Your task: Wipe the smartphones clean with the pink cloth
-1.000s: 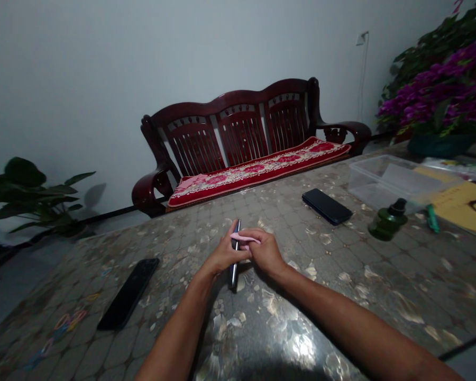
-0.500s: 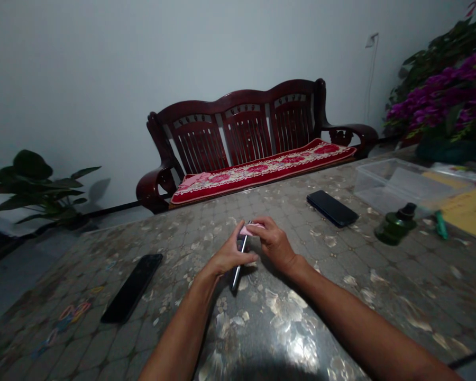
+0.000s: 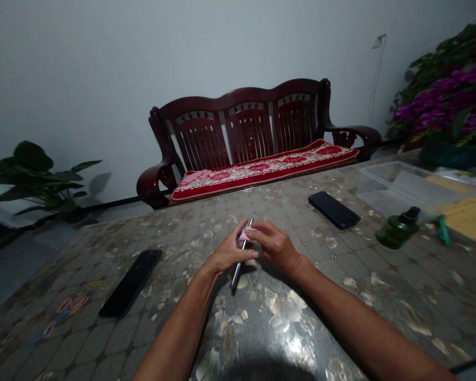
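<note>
Phone (image 3: 238,268), slim, shiny-edged, gripped by left hand (image 3: 227,254); right hand (image 3: 280,246) pinches pink cloth (image 3: 245,234) against it.

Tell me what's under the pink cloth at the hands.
The pink cloth lies across a slim device's narrow edge, which shows above and below it. The stretch directly beneath is covered, so I can't see it.

A dark-red wooden bench (image 3: 248,120) stands before a pale wall (image 3: 230,42).
</note>
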Demonstrator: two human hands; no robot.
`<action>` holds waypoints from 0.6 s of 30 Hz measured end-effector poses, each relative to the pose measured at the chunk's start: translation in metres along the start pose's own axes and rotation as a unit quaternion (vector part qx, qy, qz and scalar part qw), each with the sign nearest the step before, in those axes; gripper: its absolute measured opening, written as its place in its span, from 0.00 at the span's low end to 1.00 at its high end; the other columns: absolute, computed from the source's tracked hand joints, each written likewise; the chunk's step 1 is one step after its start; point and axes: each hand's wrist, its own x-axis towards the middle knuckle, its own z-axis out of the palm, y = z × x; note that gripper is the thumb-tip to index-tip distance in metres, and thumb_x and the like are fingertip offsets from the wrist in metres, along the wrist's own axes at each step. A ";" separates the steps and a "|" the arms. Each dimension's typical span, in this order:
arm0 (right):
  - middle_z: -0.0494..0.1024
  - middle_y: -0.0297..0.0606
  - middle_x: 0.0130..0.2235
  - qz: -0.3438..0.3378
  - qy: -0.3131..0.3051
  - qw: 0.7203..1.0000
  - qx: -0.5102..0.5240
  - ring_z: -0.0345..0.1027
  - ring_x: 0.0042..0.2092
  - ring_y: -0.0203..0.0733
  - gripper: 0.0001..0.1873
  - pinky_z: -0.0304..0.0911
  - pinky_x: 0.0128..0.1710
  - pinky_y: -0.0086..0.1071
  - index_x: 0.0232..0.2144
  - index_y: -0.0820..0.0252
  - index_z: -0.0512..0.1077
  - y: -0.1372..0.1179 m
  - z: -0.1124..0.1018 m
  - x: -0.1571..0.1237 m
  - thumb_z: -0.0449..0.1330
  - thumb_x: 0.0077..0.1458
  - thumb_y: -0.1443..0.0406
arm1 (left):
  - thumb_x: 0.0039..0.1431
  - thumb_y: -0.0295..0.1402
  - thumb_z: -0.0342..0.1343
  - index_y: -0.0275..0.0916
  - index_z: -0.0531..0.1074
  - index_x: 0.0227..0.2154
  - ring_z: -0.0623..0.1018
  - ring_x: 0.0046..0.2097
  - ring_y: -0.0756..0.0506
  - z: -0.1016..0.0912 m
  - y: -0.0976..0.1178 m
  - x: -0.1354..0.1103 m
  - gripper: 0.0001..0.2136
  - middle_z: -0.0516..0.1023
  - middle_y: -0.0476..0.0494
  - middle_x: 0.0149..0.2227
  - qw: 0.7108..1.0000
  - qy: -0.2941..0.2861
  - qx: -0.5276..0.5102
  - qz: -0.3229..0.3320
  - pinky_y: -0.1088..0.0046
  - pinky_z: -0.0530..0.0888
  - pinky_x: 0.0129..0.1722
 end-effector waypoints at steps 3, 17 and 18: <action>0.77 0.44 0.49 0.057 0.005 0.998 -0.014 0.72 0.49 0.45 0.23 0.71 0.49 0.37 0.51 0.53 0.76 0.004 0.001 0.002 0.57 0.56 0.75 | 0.33 0.38 0.76 0.46 0.52 0.70 0.78 0.51 0.37 0.000 -0.001 0.001 0.59 0.75 0.37 0.56 1.000 0.007 -0.005 0.004 0.56 0.76 0.52; 0.76 0.42 0.48 0.083 0.047 0.995 -0.002 0.71 0.49 0.45 0.29 0.72 0.49 0.37 0.52 0.51 0.76 0.006 0.001 0.004 0.54 0.52 0.79 | 0.35 0.36 0.75 0.46 0.50 0.71 0.76 0.53 0.38 0.004 0.002 -0.001 0.58 0.71 0.35 0.60 0.999 0.015 0.010 0.033 0.59 0.77 0.49; 0.76 0.42 0.48 0.091 0.052 0.994 -0.004 0.71 0.49 0.45 0.29 0.72 0.49 0.37 0.51 0.51 0.76 0.006 0.000 0.005 0.54 0.52 0.79 | 0.36 0.36 0.75 0.46 0.50 0.71 0.76 0.53 0.38 0.005 0.002 -0.001 0.58 0.71 0.35 0.60 0.999 0.014 0.010 0.038 0.59 0.77 0.49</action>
